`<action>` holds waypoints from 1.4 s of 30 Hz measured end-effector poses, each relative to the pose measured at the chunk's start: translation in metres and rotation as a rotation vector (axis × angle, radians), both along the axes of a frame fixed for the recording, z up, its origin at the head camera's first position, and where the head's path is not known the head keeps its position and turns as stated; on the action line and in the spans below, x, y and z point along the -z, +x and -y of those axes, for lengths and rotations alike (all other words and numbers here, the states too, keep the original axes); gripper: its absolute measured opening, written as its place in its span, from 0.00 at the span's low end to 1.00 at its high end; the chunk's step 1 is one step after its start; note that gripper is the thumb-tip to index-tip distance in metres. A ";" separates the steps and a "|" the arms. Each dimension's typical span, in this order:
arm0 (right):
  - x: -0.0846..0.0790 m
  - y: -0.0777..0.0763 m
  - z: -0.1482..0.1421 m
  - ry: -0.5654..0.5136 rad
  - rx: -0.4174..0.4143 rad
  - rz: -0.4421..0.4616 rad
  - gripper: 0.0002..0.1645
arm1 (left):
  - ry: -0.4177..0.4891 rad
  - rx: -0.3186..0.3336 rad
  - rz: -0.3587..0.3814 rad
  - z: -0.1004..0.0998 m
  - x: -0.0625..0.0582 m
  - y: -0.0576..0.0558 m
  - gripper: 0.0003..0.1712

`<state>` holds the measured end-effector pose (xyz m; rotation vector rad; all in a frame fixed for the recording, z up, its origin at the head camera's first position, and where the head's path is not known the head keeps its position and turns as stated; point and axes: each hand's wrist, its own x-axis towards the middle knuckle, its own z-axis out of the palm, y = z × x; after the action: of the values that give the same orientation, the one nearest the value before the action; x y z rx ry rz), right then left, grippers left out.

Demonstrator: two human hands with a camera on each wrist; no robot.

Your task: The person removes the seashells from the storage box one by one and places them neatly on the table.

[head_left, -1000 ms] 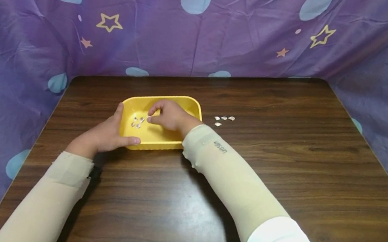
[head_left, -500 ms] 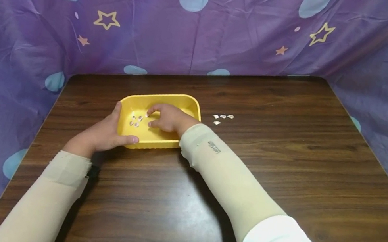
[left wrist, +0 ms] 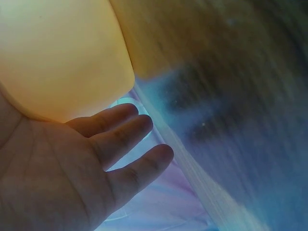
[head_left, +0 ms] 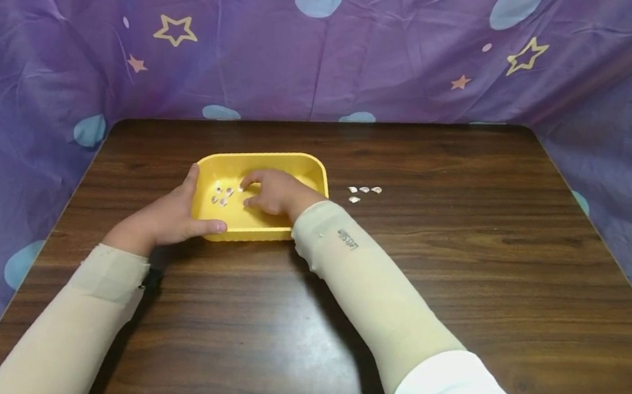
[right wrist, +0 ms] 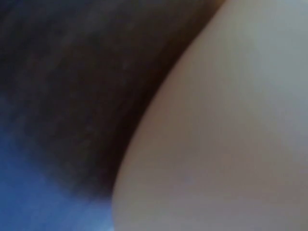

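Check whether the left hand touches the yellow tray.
Touching. In the head view, the left hand lays its thumb across the rim of the yellow tray.

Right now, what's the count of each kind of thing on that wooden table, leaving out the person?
Yellow plastic tray: 1
Small pale shells inside the tray: 5 visible; the right hand may hide more
Small pale shells on the tabletop: 4
Total: 10 visible

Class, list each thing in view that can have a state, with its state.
Yellow tray: upright, uncovered
Shells in the tray: lying loose
Four shells on the table: lying loose
Left hand: fingers extended, touching the tray
Right hand: inside tray, thumb and forefinger apart
Backdrop: hanging, creased
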<state>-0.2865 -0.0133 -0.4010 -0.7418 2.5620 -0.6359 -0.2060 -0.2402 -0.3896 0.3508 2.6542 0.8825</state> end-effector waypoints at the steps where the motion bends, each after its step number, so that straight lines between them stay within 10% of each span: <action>1: 0.000 0.000 0.000 -0.004 0.002 -0.004 0.25 | 0.002 0.000 0.001 0.000 0.000 0.000 0.78; 12: 0.000 -0.001 -0.002 -0.063 0.010 -0.053 0.04 | 0.010 -0.001 0.009 -0.001 -0.001 0.000 0.79; 42: 0.000 -0.002 -0.002 -0.050 0.004 0.030 0.06 | 0.005 -0.014 0.019 0.000 0.000 0.000 0.79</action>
<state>-0.2887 -0.0111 -0.4013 -0.7384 2.5292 -0.7088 -0.2063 -0.2399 -0.3892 0.3234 2.6402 0.8929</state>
